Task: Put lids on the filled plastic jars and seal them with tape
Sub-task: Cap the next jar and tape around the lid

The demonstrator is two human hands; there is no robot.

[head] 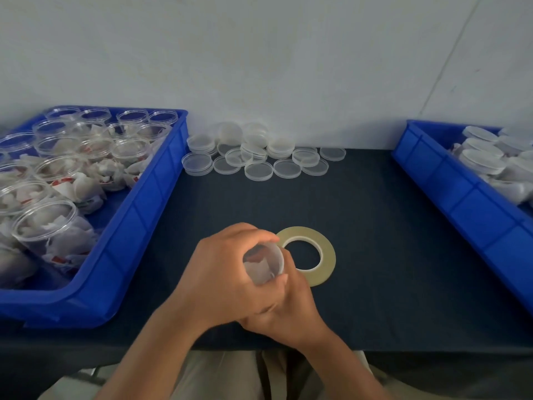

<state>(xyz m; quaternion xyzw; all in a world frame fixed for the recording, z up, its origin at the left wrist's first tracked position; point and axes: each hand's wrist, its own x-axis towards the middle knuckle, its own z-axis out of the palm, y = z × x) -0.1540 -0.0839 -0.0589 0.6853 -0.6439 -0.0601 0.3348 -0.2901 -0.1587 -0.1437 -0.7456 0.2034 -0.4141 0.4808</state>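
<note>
Many clear plastic jars filled with white wrapped pieces point(46, 226) are seen without lids in the blue plastic bin on the left point(138, 215), so most of the work is judged to be left. A pile of clear round lids point(256, 157) is kept at the far edge of the dark table point(375, 284). Several jars with lids on point(481, 160) are laid in the blue plastic bin on the right point(461, 192), probably finished.

One small filled jar point(264, 264) is held above the table, just beside the flat yellowish tape roll point(326, 255). The left hand point(225, 272) is curled round it. The right hand point(291, 307) is placed at its lower side, with one fingertip on the rim; its grip is hidden and cannot be told. Whether this jar is already taped cannot be seen.
</note>
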